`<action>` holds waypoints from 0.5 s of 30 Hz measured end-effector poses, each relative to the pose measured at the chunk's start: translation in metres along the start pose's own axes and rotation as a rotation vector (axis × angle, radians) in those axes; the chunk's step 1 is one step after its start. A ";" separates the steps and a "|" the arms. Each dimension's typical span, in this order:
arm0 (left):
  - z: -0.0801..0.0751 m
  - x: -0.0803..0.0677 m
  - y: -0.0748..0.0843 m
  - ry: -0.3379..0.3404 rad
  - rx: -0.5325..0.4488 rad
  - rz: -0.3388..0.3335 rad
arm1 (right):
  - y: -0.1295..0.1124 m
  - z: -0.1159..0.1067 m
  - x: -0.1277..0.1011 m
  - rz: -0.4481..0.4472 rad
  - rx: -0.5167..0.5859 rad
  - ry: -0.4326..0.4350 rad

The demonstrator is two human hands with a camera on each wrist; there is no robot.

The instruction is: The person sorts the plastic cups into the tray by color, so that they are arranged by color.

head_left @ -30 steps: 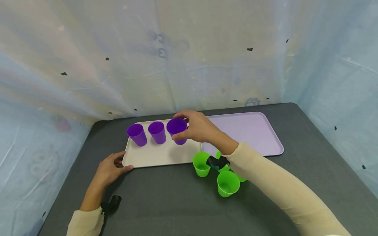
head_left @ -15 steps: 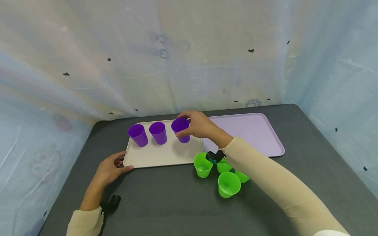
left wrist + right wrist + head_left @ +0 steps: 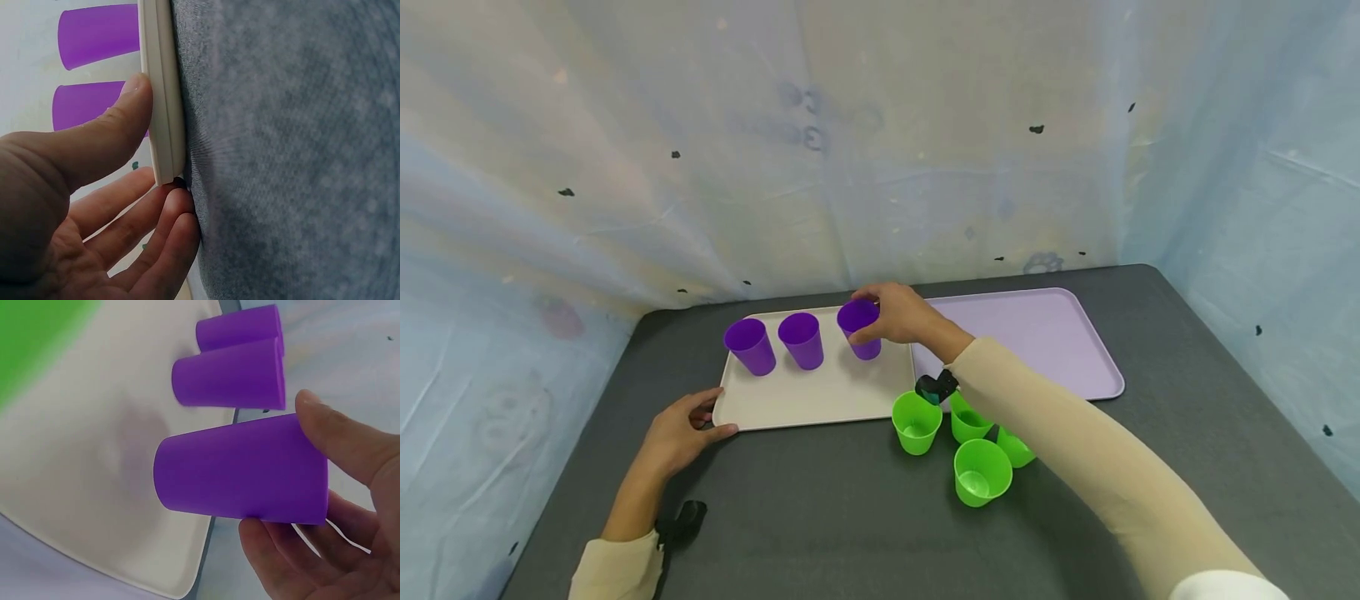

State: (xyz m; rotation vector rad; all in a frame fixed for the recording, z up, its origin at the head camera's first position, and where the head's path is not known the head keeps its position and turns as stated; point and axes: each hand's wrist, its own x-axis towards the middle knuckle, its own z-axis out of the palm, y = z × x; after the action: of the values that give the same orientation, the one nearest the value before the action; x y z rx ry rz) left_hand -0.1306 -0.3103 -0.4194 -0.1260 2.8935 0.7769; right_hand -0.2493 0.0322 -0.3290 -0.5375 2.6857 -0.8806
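Purple cup (image 3: 859,327) — seemingly farther back

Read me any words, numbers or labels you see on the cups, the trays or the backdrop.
No readable text anywhere.
Purple cups: plain, no print.
Green cups: plain, no print.
White tray and lilac tray: no markings.
Backdrop: faint bluish marks, perhaps mirrored characters, too faded to read; the black specks are not writing.

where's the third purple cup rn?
Head view: the third purple cup is on the white tray, far right corner, gripped by the right hand, right of the other two purple cups.
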 end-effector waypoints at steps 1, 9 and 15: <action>0.000 0.000 0.000 0.001 -0.001 0.000 | 0.001 0.000 0.001 0.002 -0.004 -0.002; 0.001 0.001 -0.001 0.008 -0.003 0.007 | 0.009 0.004 0.011 -0.011 -0.039 -0.029; 0.000 0.001 -0.002 0.005 0.002 0.004 | 0.014 0.007 0.017 0.004 -0.036 -0.043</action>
State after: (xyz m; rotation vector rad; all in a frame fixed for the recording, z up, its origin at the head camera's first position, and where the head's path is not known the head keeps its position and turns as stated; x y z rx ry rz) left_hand -0.1318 -0.3122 -0.4205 -0.1222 2.9003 0.7752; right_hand -0.2659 0.0318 -0.3449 -0.5525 2.6677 -0.8116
